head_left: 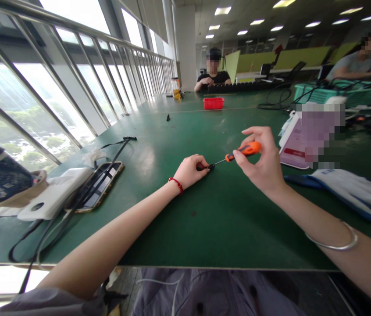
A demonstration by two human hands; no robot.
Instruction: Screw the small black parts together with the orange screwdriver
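Observation:
My right hand (260,160) is closed round the orange and black handle of a screwdriver (245,150). The screwdriver's thin metal shaft slants down to the left, and its tip meets a small black part (211,166). That part is pinched between the thumb and fingers of my left hand (192,171), low over the green table (185,232). It is too small to tell its kind. A red cord bracelet circles my left wrist, and a silver bangle sits on my right forearm.
Left are a phone (98,186), a white device (57,193), black straps and a cup (1,175). Right lie gloves (353,188), a pink-screened device (299,145) and a teal basket (307,93). Ahead stand a red tray (213,103) and a small black piece (168,117). Two people sit beyond.

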